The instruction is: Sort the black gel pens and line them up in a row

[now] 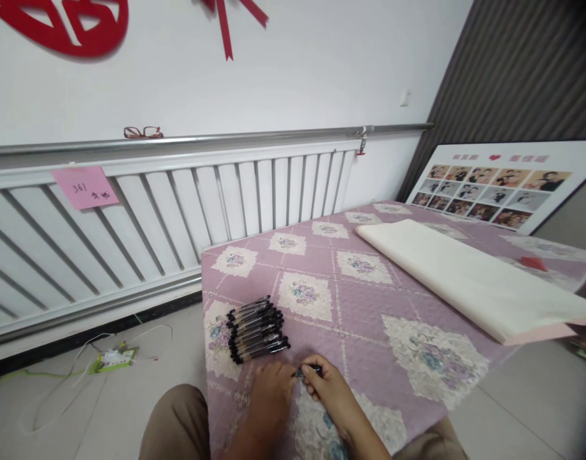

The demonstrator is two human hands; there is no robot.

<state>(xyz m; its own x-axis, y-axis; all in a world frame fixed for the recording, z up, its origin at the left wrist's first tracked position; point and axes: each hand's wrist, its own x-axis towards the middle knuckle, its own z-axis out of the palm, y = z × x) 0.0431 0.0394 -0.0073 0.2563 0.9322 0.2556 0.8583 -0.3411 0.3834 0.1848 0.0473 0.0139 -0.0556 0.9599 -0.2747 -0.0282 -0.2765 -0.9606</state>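
My right hand (327,384) pinches a dark pen (314,369) between thumb and fingers at the table's near edge. Against the pen's other end, my left hand (273,391) is closed, its back toward me and its fingertips mostly hidden. Just beyond my left hand lies a pile of black pens (257,329), several of them side by side with clear barrels and dark ends. Under both hands spreads a purple tablecloth (321,313) with pale floral diamonds.
A folded cream sheet (455,271) lies across the table's right side, near a small red item (533,263). A photo board (503,182) leans at the back right. Behind the table runs a white radiator (235,198); a power strip (114,360) sits on the floor at left.
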